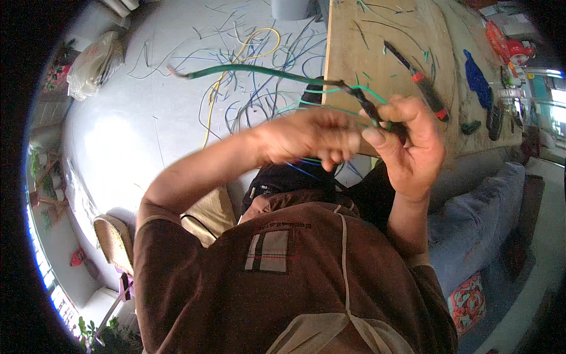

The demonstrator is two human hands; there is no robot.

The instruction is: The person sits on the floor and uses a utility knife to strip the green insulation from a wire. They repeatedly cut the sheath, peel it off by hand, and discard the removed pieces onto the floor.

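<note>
My right hand (409, 141) pinches a length of green wrapped cable or stem (252, 68) between thumb and fingers, at a dark, taped-looking section (365, 104). The stem's free end reaches far to the left and ends in a frayed, reddish tip. Close beside it, my left hand (314, 137) is blurred, fingers curled towards the right fingertips; whether it grips anything is unclear. Thin green wires (338, 108) run just above the left hand towards the right one. Both hands are above my lap, by the near edge of a wooden board (371, 57).
Loose blue, black and yellow wires (265, 79) lie scattered over the pale floor. On the board are a tool with a red-and-black handle (428, 93), wire offcuts and a blue cloth-like item (477, 82). A grey cushioned seat (482, 208) stands right, a plastic bag (95, 66) left.
</note>
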